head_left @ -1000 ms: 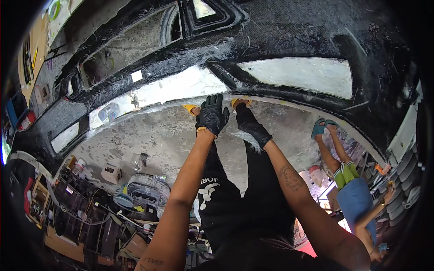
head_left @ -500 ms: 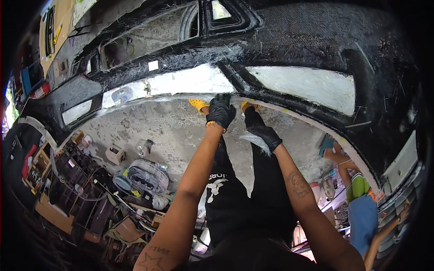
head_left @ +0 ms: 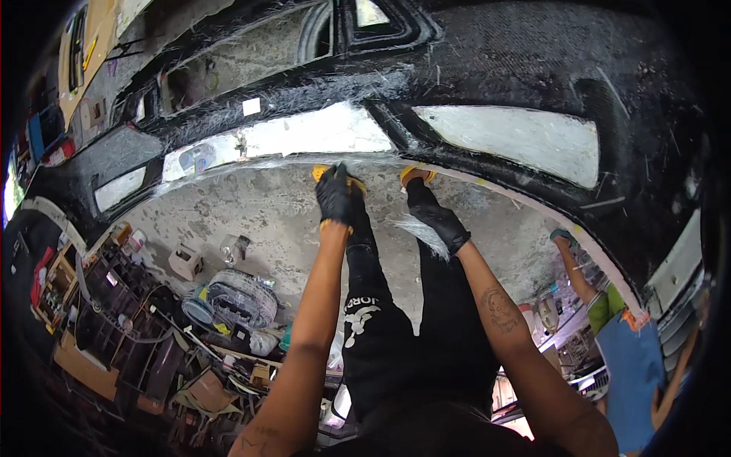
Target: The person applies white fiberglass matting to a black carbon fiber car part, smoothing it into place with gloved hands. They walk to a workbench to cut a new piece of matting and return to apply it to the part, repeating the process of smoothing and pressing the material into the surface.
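Left hand (head_left: 337, 198) curls, hold unclear; right hand (head_left: 443, 223) grips white fibres (head_left: 420, 232), long axis slanting up-left.

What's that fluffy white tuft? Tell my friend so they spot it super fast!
Find the big black panel curving across the top, then look below its middle for the right hand in a black glove. The white tuft pokes out along that hand's left side. It is pale and wispy, while the glove and the trousers beside it are black.
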`<state>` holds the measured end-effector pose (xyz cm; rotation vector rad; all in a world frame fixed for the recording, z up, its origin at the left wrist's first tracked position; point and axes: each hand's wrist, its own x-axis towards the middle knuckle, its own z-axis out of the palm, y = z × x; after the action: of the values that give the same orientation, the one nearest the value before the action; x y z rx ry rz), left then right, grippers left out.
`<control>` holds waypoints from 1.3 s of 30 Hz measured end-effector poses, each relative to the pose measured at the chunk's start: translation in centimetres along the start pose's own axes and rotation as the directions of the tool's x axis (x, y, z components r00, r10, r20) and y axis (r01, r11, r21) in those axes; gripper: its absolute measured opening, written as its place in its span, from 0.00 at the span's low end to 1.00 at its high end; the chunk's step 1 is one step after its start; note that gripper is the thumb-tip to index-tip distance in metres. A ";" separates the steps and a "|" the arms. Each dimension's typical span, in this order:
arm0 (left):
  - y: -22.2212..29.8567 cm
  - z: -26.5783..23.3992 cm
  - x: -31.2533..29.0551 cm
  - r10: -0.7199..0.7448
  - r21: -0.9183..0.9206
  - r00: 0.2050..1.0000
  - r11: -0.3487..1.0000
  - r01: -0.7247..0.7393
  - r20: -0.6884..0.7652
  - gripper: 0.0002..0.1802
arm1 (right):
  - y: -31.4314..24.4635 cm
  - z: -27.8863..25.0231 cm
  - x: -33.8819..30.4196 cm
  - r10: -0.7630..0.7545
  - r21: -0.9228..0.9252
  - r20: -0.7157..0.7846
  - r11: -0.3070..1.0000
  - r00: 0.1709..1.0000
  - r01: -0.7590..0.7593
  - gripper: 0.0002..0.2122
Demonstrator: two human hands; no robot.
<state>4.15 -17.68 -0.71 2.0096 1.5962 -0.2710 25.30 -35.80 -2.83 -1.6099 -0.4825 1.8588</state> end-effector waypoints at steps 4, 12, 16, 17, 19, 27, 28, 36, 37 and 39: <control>2.2 -3.2 -5.2 -0.331 -0.480 0.906 0.770 0.421 0.263 0.15 | -5.7 1.7 0.4 -0.163 0.111 0.028 0.981 0.986 0.159 0.10; 1.6 5.1 -3.7 -0.126 -0.729 0.736 0.105 0.677 0.665 0.12 | -10.0 1.6 3.2 -0.221 -0.008 0.006 0.975 0.975 0.221 0.20; 3.1 5.6 -1.6 -0.214 -0.708 0.676 -0.165 0.686 0.705 0.11 | -12.0 -1.9 3.0 0.065 -0.092 -0.091 0.993 0.994 -0.073 0.26; 3.4 6.8 -1.0 -0.216 -0.712 0.678 -0.189 0.676 0.702 0.11 | -12.1 -2.5 3.3 -0.010 -0.186 -0.114 0.982 0.993 -0.012 0.23; 4.7 8.9 -0.2 -0.299 -0.787 0.729 -0.281 0.549 0.615 0.11 | -11.1 -3.3 5.5 0.014 -0.326 -0.202 0.942 0.979 -0.080 0.19; 8.9 7.6 2.2 -0.531 -0.855 0.705 -0.077 0.513 0.471 0.14 | -10.1 -3.4 9.0 -0.164 -0.761 -0.164 0.648 0.973 -0.019 0.11; 9.4 7.2 2.4 -0.559 -0.846 0.721 0.063 0.530 0.409 0.15 | -8.7 -3.9 9.7 -0.148 -0.739 -0.191 0.673 0.970 -0.043 0.08; 7.8 13.7 3.7 -0.705 -0.671 0.666 0.374 0.640 0.243 0.14 | -9.5 -2.7 10.5 -0.060 -0.985 -0.043 0.171 0.997 -0.032 0.10; 7.2 14.5 3.8 -0.696 -0.638 0.670 0.398 0.659 0.258 0.13 | -9.7 -2.5 10.6 -0.058 -0.996 -0.006 0.092 0.998 -0.001 0.10; 5.8 15.2 3.3 -0.603 -0.691 0.741 0.400 0.602 0.296 0.12 | -8.9 -2.5 10.7 -0.092 -0.990 -0.013 0.142 0.996 0.000 0.09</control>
<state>13.20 -23.86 -13.13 0.7198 1.9520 0.1488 29.09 -22.42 -5.57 -2.3578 -2.0898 1.3130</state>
